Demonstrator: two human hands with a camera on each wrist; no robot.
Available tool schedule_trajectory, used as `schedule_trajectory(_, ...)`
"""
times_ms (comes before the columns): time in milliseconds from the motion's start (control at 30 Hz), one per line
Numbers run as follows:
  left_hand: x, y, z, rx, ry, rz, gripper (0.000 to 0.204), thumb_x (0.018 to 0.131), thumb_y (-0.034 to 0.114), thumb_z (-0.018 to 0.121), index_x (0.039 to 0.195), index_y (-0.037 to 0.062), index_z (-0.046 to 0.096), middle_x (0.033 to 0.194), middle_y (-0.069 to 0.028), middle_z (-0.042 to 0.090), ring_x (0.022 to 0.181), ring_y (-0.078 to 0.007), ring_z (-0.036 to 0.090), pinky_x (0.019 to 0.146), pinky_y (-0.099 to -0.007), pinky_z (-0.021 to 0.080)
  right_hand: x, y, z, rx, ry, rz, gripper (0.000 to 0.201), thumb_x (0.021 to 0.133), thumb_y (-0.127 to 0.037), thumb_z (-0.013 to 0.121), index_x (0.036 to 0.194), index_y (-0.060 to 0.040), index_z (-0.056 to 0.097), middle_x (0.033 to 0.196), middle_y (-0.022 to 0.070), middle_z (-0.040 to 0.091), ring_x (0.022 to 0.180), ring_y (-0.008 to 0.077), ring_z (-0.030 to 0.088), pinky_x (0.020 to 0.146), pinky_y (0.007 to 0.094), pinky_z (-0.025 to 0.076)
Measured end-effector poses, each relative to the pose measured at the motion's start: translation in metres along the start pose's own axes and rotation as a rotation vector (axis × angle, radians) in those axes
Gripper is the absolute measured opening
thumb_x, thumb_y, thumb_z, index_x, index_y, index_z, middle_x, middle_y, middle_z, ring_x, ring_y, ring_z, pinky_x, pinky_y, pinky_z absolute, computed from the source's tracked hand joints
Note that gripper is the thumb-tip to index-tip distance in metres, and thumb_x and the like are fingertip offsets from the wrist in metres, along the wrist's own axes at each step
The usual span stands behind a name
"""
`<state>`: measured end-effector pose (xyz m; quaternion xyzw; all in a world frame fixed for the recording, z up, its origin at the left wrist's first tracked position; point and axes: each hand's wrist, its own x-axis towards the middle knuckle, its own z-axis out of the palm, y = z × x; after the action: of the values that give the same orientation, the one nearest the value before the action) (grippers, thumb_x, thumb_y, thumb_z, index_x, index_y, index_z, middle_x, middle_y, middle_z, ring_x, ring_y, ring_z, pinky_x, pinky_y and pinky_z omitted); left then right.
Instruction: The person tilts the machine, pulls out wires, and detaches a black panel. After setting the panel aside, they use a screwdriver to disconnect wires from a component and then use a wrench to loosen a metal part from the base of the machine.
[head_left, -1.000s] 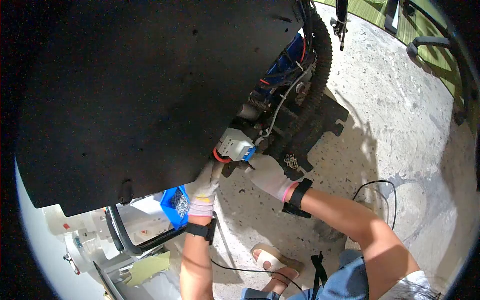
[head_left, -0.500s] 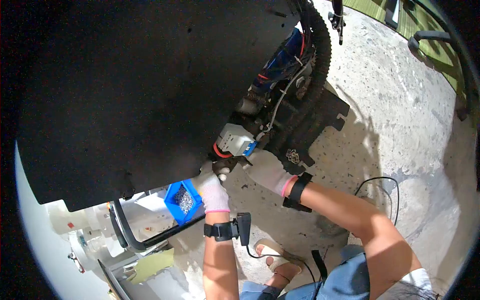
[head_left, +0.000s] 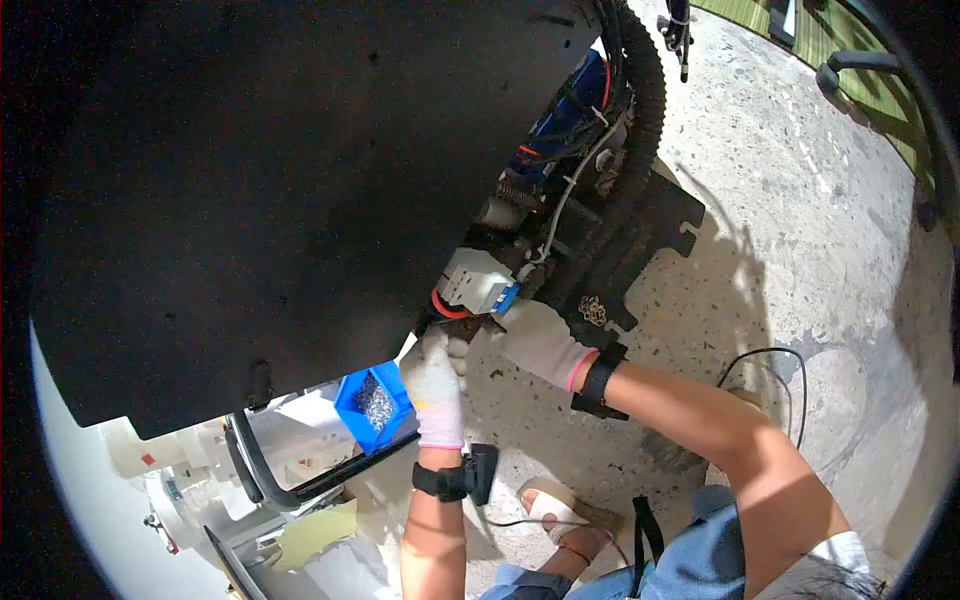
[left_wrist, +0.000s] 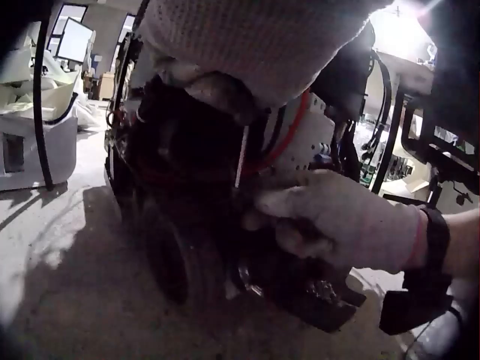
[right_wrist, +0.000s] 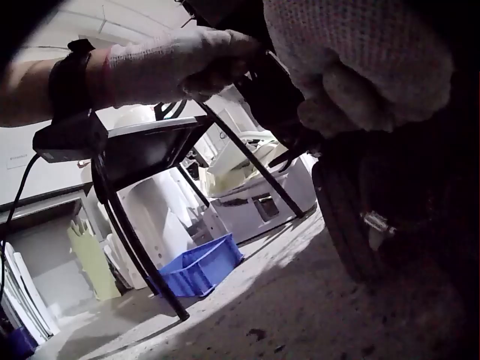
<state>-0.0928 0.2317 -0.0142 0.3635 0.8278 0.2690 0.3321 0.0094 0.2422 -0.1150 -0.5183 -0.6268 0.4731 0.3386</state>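
Observation:
My left hand (head_left: 435,385), in a white knit glove, is below the edge of a large black panel (head_left: 240,220). In the left wrist view its curled fingers grip a thin metal rod (left_wrist: 241,156) pointing down; its upper end is hidden in the hand. My gloved right hand (head_left: 545,340) is close by, its curled fingers pinching a dark part at the rod's lower end. Just above both hands sits a grey box (head_left: 472,280) with a blue connector (head_left: 507,297) and a red cable (head_left: 448,312). Shadow hides the detail between the fingers.
To the left stands a blue bin (head_left: 350,428) of small metal pieces beside a black-framed stand (head_left: 340,478). A ribbed black hose (head_left: 645,110) and wires run along the machine's right side. A wheel (left_wrist: 166,262) shows under it. Cables trail across the speckled floor (head_left: 800,210).
The left hand came out from under the panel edge, moving right and slightly down, with more of its fingers showing now. The right hand has stayed almost in place by the grey box.

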Motion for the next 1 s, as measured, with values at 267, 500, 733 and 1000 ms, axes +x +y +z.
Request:
schedule_trajectory(267, -0.004, -0.009, -0.009, 0.326, 0.281, 0.769, 0.034, 0.075, 0.028, 0.061, 0.093, -0.0005, 0.058, 0.076, -0.0097, 0.06, 0.066, -0.0196, 0.056, 0.061, -0.0303, 0.044, -0.003, 0.006, 0.003, -0.112, 0.059, -0.184, 0.021, 0.073, -0.021, 0.051, 0.073, -0.0012, 0.057, 0.071, 0.0176, 0.056, 0.069, 0.0338, 0.056, 0.061, 0.0409, 0.045)
schedule_trajectory(500, 0.038, -0.029, -0.023, 0.614, 0.095, 1.021, 0.034, 0.077, 0.029, 0.057, 0.097, 0.0009, 0.057, 0.084, -0.0164, 0.059, 0.074, -0.0298, 0.054, 0.069, -0.0352, 0.042, -0.002, 0.008, 0.007, -0.068, 0.042, -0.126, 0.02, 0.074, -0.02, 0.051, 0.073, -0.001, 0.056, 0.07, 0.0156, 0.056, 0.069, 0.0327, 0.056, 0.062, 0.0404, 0.045)
schedule_trajectory(733, 0.023, -0.019, -0.013, 0.522, 0.117, 0.839, 0.029, 0.072, 0.033, 0.061, 0.084, 0.0058, 0.062, 0.083, -0.0118, 0.062, 0.074, -0.0227, 0.06, 0.067, -0.0318, 0.045, -0.002, 0.004, 0.004, -0.138, 0.032, -0.143, 0.021, 0.074, -0.023, 0.052, 0.073, -0.0024, 0.057, 0.071, 0.016, 0.056, 0.069, 0.0322, 0.056, 0.062, 0.0397, 0.045)
schedule_trajectory(1000, 0.036, -0.023, 0.007, 0.614, 0.457, 0.823, 0.02, 0.073, 0.018, 0.06, 0.085, 0.0028, 0.062, 0.089, -0.0126, 0.061, 0.078, -0.0253, 0.058, 0.073, -0.0325, 0.043, 0.002, 0.012, 0.015, -0.142, 0.043, -0.143, 0.021, 0.075, -0.022, 0.05, 0.074, -0.0023, 0.057, 0.071, 0.0165, 0.057, 0.069, 0.0337, 0.056, 0.062, 0.0417, 0.045)
